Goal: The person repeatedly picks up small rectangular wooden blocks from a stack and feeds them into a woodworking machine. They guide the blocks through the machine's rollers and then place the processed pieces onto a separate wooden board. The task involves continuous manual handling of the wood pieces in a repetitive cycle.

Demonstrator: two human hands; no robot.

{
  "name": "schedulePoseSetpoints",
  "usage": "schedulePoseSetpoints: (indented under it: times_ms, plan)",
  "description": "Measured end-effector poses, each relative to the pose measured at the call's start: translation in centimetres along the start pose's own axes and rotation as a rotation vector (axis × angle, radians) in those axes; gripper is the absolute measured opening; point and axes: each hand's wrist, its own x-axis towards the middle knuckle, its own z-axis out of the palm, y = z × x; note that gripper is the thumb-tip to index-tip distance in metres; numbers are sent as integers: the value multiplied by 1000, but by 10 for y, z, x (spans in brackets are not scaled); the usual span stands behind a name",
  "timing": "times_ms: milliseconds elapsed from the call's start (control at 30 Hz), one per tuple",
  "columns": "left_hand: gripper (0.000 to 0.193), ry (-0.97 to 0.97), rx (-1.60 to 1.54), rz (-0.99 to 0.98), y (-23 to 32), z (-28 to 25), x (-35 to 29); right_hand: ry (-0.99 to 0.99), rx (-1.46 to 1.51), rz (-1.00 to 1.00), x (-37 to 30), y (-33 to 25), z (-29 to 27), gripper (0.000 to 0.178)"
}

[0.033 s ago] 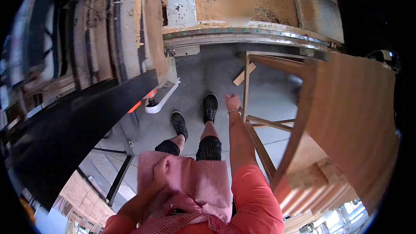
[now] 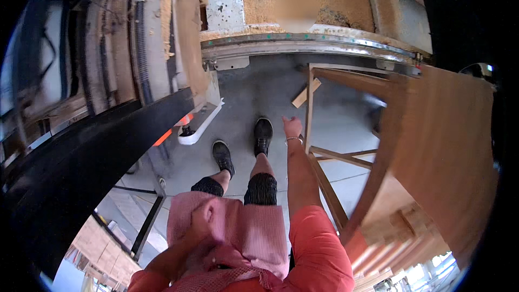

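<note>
In front of the lap, over a pink checked apron (image 2: 262,232), is my left hand (image 2: 204,220). It is smeared by motion, so its fingers and anything in them cannot be made out. My right arm reaches forward, and my right hand (image 2: 292,127) hangs over the floor with a finger stretched out and nothing visible in it. A bracelet (image 2: 293,140) circles that wrist. Just right of the hand rises the thin wooden leg of a frame (image 2: 308,109), apart from the fingers. A short wood offcut (image 2: 306,93) lies on the floor beyond the hand.
A sawdust-covered machine bed with a metal rail (image 2: 303,45) crosses the far side. A thick black beam (image 2: 97,146) runs along the left. To the right stands a large wooden panel (image 2: 448,146), with stacked boards (image 2: 400,238) below it. My shoes (image 2: 263,132) rest on grey floor.
The view has shifted slightly, so the black beam and panel sit a little differently. My left hand has moved a little; my right hand keeps nearly the same pose.
</note>
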Motion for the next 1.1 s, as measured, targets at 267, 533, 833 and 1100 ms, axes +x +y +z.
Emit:
schedulePoseSetpoints:
  times_ms: [267,533,833,1100]
  plan:
    - [30,-36,250,189,8,-8,27,201,25,376,108,2,60,78]
    - [31,-166,228,211,10,-11,21,-352,743,146,48,20,92,36]
    - [27,55,-56,171,-21,3,-49,-1219,1590,160,-247,-27,-133,34]
    - [29,-329,-1173,-148,91,-48,-160,-1801,1321,-51,-439,-25,-302,56]
